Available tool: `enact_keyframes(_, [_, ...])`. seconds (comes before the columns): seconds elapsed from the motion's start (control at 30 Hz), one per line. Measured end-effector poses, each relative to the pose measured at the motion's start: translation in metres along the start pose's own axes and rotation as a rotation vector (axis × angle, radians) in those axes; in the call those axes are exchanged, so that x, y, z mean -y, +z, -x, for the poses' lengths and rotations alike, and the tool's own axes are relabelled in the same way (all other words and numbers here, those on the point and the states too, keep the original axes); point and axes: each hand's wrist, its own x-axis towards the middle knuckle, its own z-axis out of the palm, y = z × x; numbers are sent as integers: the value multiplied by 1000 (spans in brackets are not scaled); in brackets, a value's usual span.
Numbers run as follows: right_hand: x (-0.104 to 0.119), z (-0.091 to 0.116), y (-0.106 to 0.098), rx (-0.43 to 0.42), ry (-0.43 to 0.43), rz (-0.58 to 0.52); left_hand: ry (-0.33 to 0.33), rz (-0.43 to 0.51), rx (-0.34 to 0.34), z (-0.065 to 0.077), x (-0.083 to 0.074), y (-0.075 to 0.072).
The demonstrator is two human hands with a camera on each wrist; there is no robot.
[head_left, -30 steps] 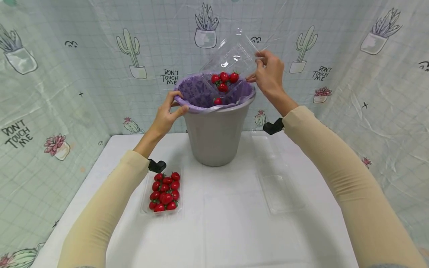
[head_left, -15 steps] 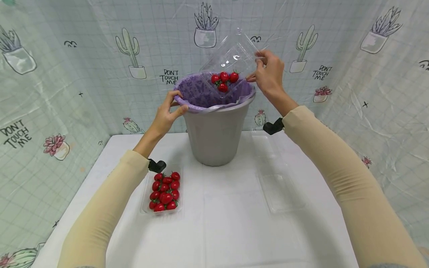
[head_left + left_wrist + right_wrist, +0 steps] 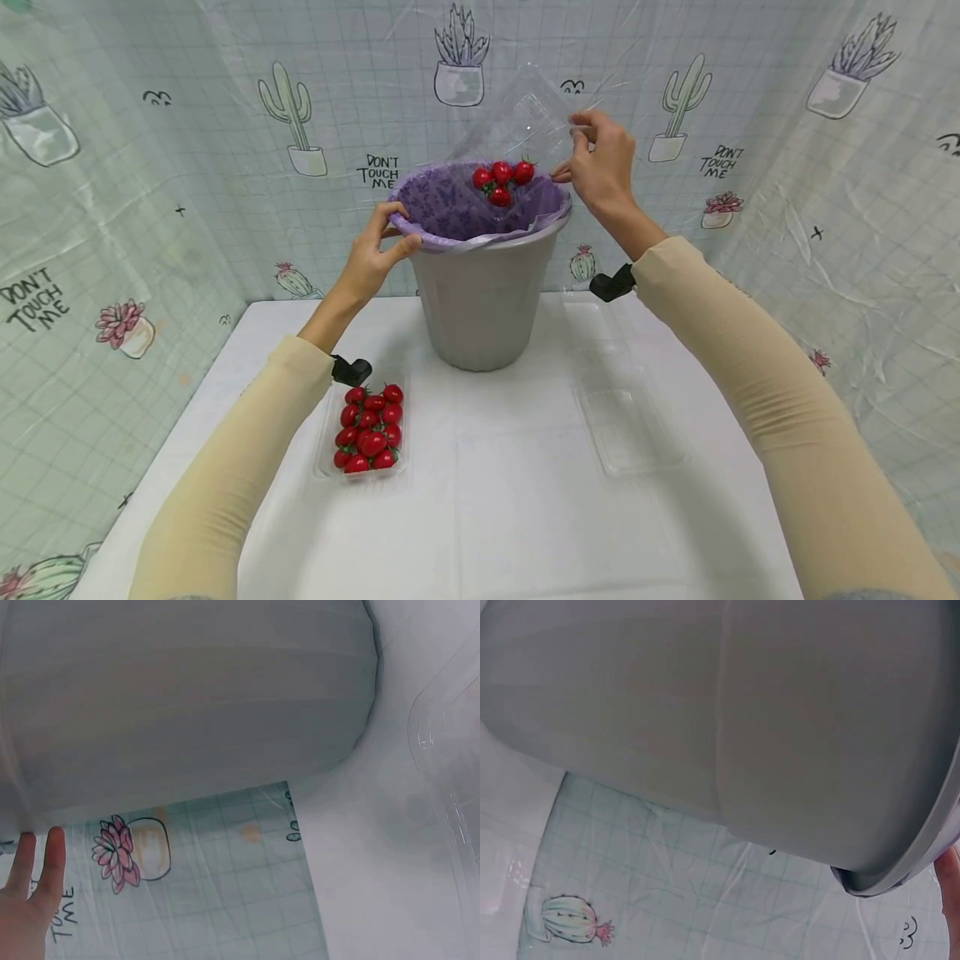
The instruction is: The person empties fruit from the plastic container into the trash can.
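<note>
Fifth tomato has dropped from view; four tomatoes (image 3: 501, 172) left in tilted clear tray (image 3: 527, 121).
Right hand (image 3: 604, 160) pinches tray edge; left hand (image 3: 375, 254) grips bin (image 3: 480, 308) by its rim.

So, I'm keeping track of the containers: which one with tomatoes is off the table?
The clear container in the right hand, tilted over the bin, four tomatoes showing; the fuller container sits flat on the table.

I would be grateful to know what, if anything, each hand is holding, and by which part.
The right hand holds a clear plastic container by its right edge; the left hand grips the gray bin by its rim's left side.
</note>
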Motion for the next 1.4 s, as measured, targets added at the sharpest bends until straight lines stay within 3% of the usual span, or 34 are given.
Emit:
enact_keyframes(1.07, [2, 1, -1, -6, -9, 41, 2, -9, 5, 1, -4, 0])
enact_keyframes(1.3, [2, 1, -2, -45, -39, 148, 2, -5, 2, 1, -4, 1])
enact_keyframes(1.4, [2, 1, -3, -34, -38, 117, 1, -6, 1, 1, -4, 1])
